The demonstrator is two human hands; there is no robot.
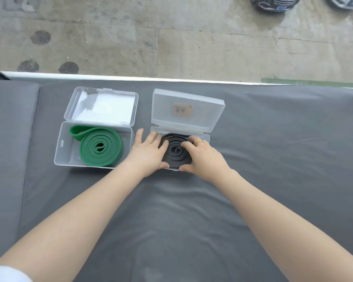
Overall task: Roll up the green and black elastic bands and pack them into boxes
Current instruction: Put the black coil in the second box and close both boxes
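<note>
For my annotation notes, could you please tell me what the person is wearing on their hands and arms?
Both forearms are bare, with no gloves, watch or bracelet. The right hand wears a thin gold-coloured ring on one finger. The left hand wears nothing. A white sleeve edge shows high on the left arm, at the bottom left corner.

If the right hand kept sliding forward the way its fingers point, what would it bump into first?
Probably the open lid of the clear box holding the black band. The right hand points up and slightly left across that roll, and the lid stands just behind it; exact depth is unclear.
</note>
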